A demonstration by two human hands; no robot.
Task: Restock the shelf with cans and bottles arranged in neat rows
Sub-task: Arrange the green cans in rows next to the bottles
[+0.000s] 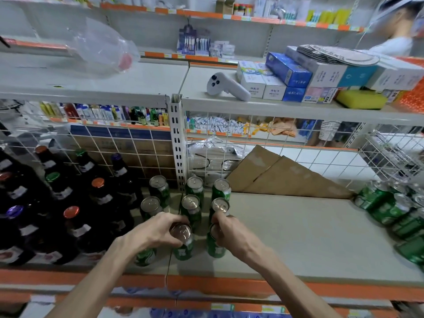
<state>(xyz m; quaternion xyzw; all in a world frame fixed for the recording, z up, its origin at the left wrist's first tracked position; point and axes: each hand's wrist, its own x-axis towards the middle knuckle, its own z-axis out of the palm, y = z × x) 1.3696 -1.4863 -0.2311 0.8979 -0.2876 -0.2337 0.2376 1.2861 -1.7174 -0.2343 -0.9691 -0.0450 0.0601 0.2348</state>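
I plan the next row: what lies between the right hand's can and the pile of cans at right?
In the head view, only bare shelf lies between that can and the pile; cardboard sits further back.

The left hand [158, 230], gripping the near-middle can [183, 249], hides the top of the near-left can [145, 257]. The right hand [229, 232] covers half the lid of the near-right can [216, 247]. Green cans [390, 212] at the right and dark bottles [13, 226] at the left are cut off by the edges.

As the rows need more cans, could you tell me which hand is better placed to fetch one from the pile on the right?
Probably the right hand: it is nearer the pile of cans, with bare shelf between. The left hand would have to cross it.
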